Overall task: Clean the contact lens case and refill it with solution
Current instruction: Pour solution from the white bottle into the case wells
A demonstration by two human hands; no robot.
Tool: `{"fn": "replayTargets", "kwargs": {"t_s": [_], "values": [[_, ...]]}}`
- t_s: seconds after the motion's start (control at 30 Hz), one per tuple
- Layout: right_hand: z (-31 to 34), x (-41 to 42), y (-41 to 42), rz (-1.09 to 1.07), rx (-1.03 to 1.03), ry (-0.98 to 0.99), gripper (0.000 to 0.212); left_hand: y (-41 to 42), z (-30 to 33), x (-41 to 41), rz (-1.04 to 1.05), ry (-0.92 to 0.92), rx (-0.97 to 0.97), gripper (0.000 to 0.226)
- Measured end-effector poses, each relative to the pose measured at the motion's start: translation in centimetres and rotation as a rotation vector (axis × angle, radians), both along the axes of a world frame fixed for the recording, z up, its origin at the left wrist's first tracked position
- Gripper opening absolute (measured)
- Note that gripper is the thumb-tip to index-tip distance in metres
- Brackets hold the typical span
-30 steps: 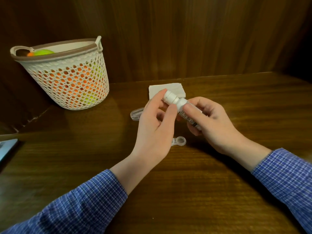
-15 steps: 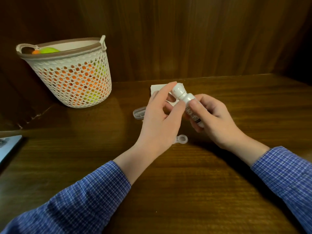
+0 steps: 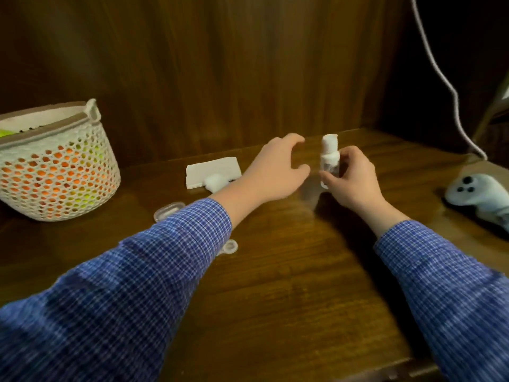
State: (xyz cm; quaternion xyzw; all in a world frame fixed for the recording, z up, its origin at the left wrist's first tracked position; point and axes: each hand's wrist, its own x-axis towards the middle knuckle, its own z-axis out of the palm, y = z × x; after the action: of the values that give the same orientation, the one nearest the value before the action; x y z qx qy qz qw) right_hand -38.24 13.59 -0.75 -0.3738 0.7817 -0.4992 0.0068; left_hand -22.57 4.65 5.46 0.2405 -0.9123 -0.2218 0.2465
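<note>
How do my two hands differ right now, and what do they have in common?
The right hand grips the solution bottle, fingers curled round it; the left hand holds nothing, its fingers loosely spread. The right hand keeps the bottle upright at the table; the left hand hovers just beside it without touching. Both reach forward from blue checked sleeves.

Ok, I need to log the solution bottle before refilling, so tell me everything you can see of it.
The bottle is small, white and looks plastic, with a white cap on top and a label too blurred to read. It stands upright on the wooden table, toward the back. The right hand grips its lower body with curled fingers. The left hand is beside it, fingers open, not touching it.
</note>
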Motion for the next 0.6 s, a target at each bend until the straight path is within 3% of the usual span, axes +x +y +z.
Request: {"fn": "replayTargets", "kwargs": {"t_s": [0.27,0.4,0.47,0.53,0.6], "values": [[0.0,-3.3,1.3,-0.222,0.032,-0.113,0.055,-1.7,-1.1,-1.3,0.017,-0.073,0.029,0.047],[0.6,-3.2,1.5,-0.245,0.085,-0.218,0.074,-1.9,-0.9,-0.8,0.000,-0.089,0.033,0.045],[1.4,-2.6,1.8,-0.340,0.101,-0.142,0.080,-2.4,-0.3,0.6,0.018,-0.086,0.028,0.041],[2.1,-1.1,2.1,-0.381,-0.013,0.061,0.073,-3.3,0.5,2.9,0.065,-0.055,0.026,0.034],[2.4,1.3,2.1,-0.212,-0.177,0.207,0.055,-4.2,1.0,6.1,0.130,-0.008,0.027,0.028]]}}
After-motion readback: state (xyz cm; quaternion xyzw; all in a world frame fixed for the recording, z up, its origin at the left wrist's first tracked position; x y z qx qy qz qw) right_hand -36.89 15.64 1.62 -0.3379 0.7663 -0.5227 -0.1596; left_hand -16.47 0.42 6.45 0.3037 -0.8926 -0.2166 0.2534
